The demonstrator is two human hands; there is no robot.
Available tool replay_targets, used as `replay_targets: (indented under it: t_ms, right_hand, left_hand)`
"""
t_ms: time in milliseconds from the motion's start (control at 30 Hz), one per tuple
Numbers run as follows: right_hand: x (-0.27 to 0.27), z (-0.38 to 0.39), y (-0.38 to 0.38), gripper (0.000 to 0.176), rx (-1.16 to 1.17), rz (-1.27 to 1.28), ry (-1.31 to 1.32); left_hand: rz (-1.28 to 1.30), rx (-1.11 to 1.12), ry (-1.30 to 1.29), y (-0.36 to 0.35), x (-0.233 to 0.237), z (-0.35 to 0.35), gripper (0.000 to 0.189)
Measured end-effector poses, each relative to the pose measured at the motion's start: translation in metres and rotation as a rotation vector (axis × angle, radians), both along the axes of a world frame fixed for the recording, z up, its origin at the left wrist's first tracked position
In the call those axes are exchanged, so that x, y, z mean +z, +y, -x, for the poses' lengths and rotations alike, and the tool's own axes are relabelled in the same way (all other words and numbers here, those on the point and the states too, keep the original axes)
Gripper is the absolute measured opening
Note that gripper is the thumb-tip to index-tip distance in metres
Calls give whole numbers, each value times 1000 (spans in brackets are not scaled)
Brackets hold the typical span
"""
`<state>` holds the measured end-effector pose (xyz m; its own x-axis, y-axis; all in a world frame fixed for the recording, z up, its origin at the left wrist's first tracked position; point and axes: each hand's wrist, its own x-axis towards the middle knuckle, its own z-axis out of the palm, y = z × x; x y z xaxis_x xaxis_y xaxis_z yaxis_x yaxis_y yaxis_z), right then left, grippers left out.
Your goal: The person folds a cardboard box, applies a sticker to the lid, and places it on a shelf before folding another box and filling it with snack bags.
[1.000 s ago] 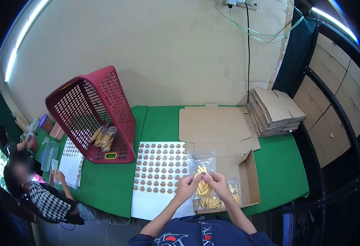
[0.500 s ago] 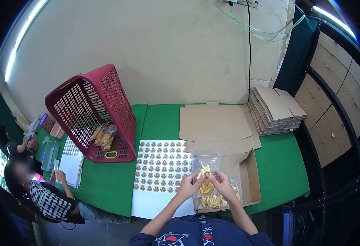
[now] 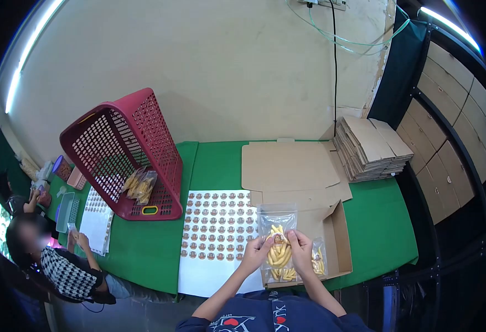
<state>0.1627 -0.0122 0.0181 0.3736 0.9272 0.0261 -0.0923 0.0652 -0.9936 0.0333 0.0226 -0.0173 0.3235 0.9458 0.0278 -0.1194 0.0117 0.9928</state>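
A clear bag of yellow stick-shaped pieces (image 3: 278, 254) is upright between my hands, with a round sticker on its front. My left hand (image 3: 257, 253) pinches the bag's left edge, and my right hand (image 3: 300, 249) grips its right side near the sticker. Beneath and behind the bag lies an open cardboard box (image 3: 340, 243), in which more bagged yellow pieces (image 3: 319, 260) show. Left of my hands is a white sheet (image 3: 210, 275) bearing rows of round brown stickers.
A tilted red basket (image 3: 165, 149) holds filled bags (image 3: 140, 185). Flattened cardboard (image 3: 373, 146) is stacked at the back right. A co-worker (image 3: 68, 271) sits at the left, beside a sticker sheet (image 3: 94, 224) and a green basket (image 3: 67, 213). Another person (image 3: 19, 202) is farther back.
My hands have moved apart, from meeting over the sticker to the bag's two sides. The sticker now lies against the bag's front. The co-worker's hands have shifted slightly.
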Motion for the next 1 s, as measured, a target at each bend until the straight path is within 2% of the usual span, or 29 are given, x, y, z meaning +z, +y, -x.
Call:
replay_targets:
  t_ms: [67, 167, 267, 467, 567, 667, 767, 867, 1000]
  right_hand:
    - [5, -6, -1, 25, 72, 34, -86]
    - [7, -7, 4, 22, 73, -4, 48]
    - [17, -4, 5, 19, 115, 14, 24]
    - [30, -5, 6, 18, 147, 60, -29]
    - [13, -4, 6, 17, 150, -12, 16]
    - [13, 1, 4, 17, 135, 1, 128]
    - [10, 2, 6, 18, 105, 40, 167]
    - [8, 1, 7, 20, 104, 62, 130]
    - [3, 3, 9, 24, 193, -48, 24]
  left_hand:
    - [6, -35, 7, 1, 10, 2, 30]
    - [7, -138, 268, 9, 21, 10, 30]
    - [-190, 7, 113, 5, 31, -1, 30]
    - [-237, -95, 379, 2, 55, 6, 31]
    - [-277, -94, 275, 3, 49, 7, 32]
    - [-332, -108, 317, 4, 45, 11, 32]
    - [-271, -154, 364, 5, 46, 14, 30]
    - [-170, -98, 338, 3, 29, 9, 28]
    - [-128, 36, 221, 13, 14, 3, 31]
